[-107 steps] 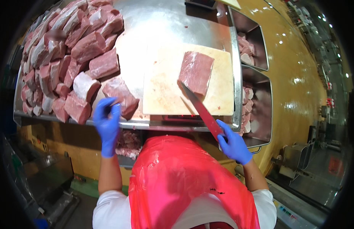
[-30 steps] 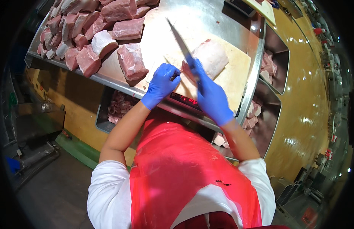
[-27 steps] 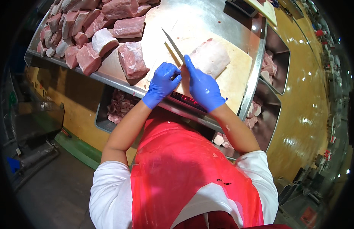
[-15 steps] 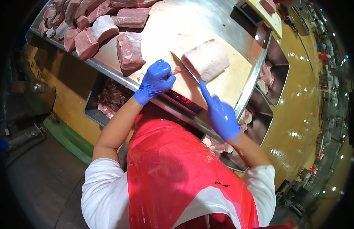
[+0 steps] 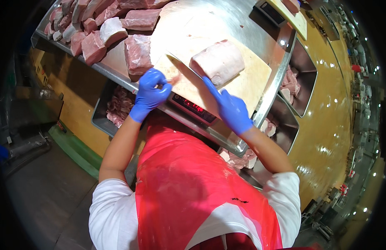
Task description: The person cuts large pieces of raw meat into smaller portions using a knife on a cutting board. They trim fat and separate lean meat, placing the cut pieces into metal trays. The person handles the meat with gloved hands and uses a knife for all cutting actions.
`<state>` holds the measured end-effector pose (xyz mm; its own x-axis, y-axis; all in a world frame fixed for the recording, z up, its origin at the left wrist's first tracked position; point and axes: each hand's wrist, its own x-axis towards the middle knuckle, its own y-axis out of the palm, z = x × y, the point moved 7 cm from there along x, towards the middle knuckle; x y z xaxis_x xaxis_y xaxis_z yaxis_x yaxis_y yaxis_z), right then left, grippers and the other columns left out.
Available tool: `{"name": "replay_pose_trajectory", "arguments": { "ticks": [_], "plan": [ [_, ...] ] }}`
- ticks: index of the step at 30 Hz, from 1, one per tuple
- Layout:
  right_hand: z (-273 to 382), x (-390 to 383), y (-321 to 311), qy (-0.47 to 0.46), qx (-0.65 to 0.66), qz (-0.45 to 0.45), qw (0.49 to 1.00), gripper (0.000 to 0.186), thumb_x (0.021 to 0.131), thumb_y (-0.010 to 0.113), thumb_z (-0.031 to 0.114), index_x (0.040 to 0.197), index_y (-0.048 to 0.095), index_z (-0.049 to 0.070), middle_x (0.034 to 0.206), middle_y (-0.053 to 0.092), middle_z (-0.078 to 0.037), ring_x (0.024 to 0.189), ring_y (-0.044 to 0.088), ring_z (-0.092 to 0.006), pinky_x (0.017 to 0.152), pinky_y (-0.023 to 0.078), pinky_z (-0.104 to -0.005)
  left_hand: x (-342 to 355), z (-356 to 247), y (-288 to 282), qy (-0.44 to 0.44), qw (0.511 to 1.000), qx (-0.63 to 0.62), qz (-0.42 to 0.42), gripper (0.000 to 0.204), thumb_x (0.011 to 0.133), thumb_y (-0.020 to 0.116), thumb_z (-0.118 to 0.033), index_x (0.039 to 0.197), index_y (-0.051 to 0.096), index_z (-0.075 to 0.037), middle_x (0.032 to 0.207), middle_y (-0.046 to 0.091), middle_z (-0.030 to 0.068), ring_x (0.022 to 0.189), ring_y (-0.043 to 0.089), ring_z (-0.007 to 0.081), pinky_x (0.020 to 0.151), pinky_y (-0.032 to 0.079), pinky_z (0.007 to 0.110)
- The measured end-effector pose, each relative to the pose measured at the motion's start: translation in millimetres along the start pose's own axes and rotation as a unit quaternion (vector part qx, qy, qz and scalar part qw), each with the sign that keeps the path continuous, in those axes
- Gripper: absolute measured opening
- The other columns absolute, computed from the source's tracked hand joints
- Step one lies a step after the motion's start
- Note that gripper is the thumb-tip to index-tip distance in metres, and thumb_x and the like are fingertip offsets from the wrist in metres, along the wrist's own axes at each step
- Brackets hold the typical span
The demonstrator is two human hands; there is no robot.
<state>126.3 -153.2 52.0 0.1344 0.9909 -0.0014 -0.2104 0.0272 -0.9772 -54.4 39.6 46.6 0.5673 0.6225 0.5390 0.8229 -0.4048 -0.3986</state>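
My left hand [image 5: 151, 93], in a blue glove, is closed at the near left of the white cutting board [image 5: 257, 83], with a small blurred pink scrap of meat [image 5: 174, 79] at its fingers. My right hand [image 5: 232, 109], also gloved, grips a long knife [image 5: 182, 63], index finger stretched along it, the blade pointing up-left. Just right of the blade lies a pale meat block [image 5: 220, 60], fat side up. A scale's red display [image 5: 193, 107] shows below the board's near edge. A separate red block of meat [image 5: 138, 52] sits left of the board.
Piled meat [image 5: 93, 46] covers the left of the steel table [image 5: 209, 16]. Bins of cut meat [image 5: 305, 83] stand at the right, another bin [image 5: 101, 116] beneath the near edge at left. A second scale [image 5: 272, 14] and board [image 5: 301, 25] sit at upper right, above yellow floor [image 5: 326, 137].
The meat block now shows its fat side instead of red. Both hands came together at the board; in the last half second both shifted leftward, the knife also slightly upward.
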Motion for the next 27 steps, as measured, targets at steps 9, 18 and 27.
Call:
{"name": "replay_pose_trajectory", "arguments": {
  "ticks": [9,18,27],
  "plan": [
    [-29.3,-41.3,-65.2,0.222,0.251,-0.062,0.94,0.063,0.098,0.058,0.007,0.156,0.04,0.022,0.088,0.069,-0.018,0.071,0.067,-0.0263,0.07,0.055,-0.0377,-182.6,190.3,-141.0,-0.383,0.877,0.275,0.093,0.043,0.084,0.068,-0.015,0.124,0.059,-0.005,0.122,0.059,0.0195,0.104,0.063,0.0328,0.092,0.051,0.045],
    [-58.6,-119.8,-19.2,0.432,0.48,-0.274,0.713,0.042,0.101,0.058,0.014,0.141,0.048,0.004,0.075,0.06,-0.002,0.05,0.05,-0.0062,0.041,0.039,-0.0234,65.1,-33.2,43.9,0.081,0.976,0.019,0.201,0.035,0.083,0.072,-0.013,0.118,0.069,-0.009,0.131,0.061,0.0182,0.128,0.054,0.0356,0.111,0.041,0.046],
    [-9.9,-115.7,16.5,0.425,0.589,-0.296,0.621,0.031,0.103,0.057,0.016,0.126,0.048,-0.002,0.075,0.063,-0.007,0.05,0.055,-0.0088,0.043,0.044,-0.0226,166.4,17.9,190.8,0.037,0.853,0.164,0.494,0.048,0.094,0.056,-0.05,0.103,0.074,-0.006,0.094,0.071,0.02,0.09,0.07,0.0347,0.084,0.053,0.044]
  ]
}}
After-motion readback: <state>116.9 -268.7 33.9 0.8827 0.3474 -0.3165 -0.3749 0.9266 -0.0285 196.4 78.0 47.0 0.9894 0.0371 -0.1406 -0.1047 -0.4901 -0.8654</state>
